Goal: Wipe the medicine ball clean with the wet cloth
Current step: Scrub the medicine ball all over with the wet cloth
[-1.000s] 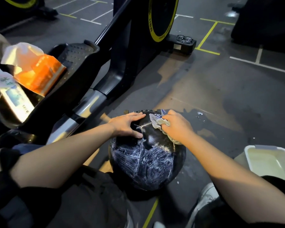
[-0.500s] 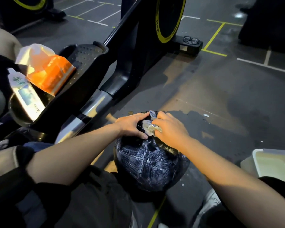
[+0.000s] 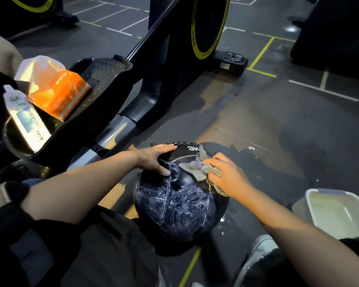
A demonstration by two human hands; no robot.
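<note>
Right hand (image 3: 226, 175) grips the wet cloth (image 3: 197, 169), now lower right on the medicine ball (image 3: 180, 204). Left hand (image 3: 155, 157) stays flat, open beside it; a "3K" marking now shows beyond the fingers.

A gym floor — an exercise area.
Dark rubber flooring (image 3: 257, 125) marked with yellow and white tape lines is seen, with an exercise machine (image 3: 153, 79) — a yellow-rimmed flywheel (image 3: 210, 23) — and a weighted medicine ball (image 3: 180, 204).

Dark gym floor (image 3: 267, 121) carries the medicine ball (image 3: 180, 208), a white tub (image 3: 338, 214), possibly spilled water.
</note>
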